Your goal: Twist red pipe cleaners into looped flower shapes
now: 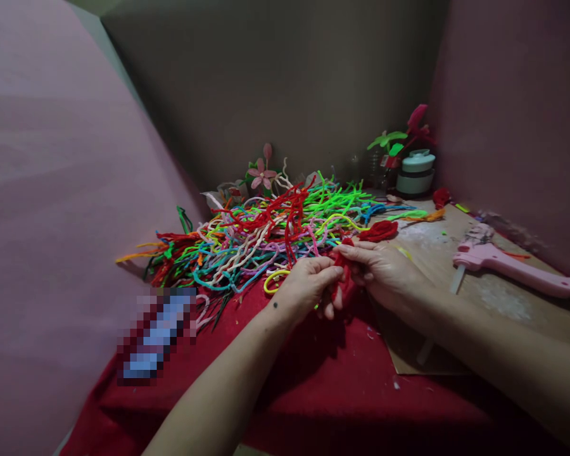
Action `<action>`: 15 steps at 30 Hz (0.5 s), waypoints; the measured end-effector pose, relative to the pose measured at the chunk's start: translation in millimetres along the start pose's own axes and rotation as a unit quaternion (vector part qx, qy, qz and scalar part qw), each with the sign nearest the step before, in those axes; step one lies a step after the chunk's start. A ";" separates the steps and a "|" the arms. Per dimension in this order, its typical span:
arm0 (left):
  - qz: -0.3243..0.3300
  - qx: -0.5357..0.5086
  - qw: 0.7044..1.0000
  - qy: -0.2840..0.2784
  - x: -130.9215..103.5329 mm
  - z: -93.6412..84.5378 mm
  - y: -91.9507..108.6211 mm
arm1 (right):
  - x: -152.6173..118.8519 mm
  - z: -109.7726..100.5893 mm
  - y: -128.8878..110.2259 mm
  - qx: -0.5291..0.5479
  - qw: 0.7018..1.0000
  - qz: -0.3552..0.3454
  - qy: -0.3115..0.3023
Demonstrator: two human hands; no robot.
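Note:
Both hands meet in front of a big heap of many-coloured pipe cleaners. Between them is a small piece of bent red pipe cleaner, partly hidden by the fingers. My left hand pinches it from the left with thumb and index finger; its lower fingers curl beneath. From the right, my right hand grips the upper part of the same piece between thumb and fingers. Just behind the right fingers lies a red looped pipe cleaner shape. A yellow pipe cleaner loop rests near the left wrist.
A pink glue gun with a glue stick lies on a cardboard sheet at right. Pipe cleaner flowers and a lidded pale pot stand at the back. A blurred-out blue object lies left on the red cloth.

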State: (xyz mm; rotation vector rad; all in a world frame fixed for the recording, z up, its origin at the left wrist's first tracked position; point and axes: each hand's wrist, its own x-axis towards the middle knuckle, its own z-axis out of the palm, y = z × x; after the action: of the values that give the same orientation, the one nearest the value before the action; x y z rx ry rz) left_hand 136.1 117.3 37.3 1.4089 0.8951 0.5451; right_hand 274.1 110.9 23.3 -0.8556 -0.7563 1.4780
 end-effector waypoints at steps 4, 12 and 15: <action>0.011 0.022 1.000 -0.007 1.0 1.6 -2.4 | 1.6 -1.5 1.4 0.023 1.000 0.001 0.004; -0.003 0.022 0.999 -0.034 0.1 -4.1 -2.0 | 2.8 -4.3 3.7 0.012 1.000 0.014 -0.011; -0.020 -0.004 0.999 -0.039 -1.2 -8.3 0.1 | 4.9 -6.4 1.6 0.011 1.000 0.013 0.012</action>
State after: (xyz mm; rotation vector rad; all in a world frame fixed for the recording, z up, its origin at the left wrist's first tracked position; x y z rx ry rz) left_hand 128.8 121.4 38.2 1.3935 0.8567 0.4602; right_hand 278.6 115.5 18.3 -0.8676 -0.7126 1.4932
